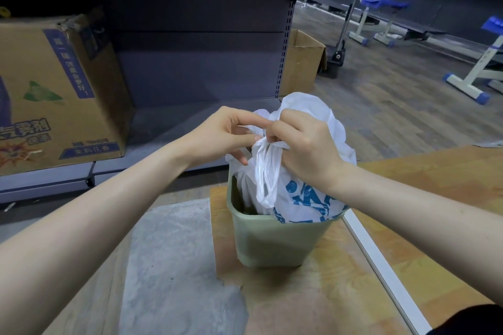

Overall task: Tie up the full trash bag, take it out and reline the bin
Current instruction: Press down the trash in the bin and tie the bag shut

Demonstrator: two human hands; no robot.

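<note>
Both forearms reach in; the left hand (pixel 226 136) and right hand (pixel 304 147) each pinch handle strips of the one white trash bag (pixel 304 196), which sits in the one green bin (pixel 272 239). Thin plastic may tear or slip if tugged hard. Two cardboard boxes (pixel 54 90) stand behind.

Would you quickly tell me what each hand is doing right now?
Left hand: pinches a twisted handle strip of the white plastic trash bag.
Right hand: grips the bag's gathered top at the knot.
</note>
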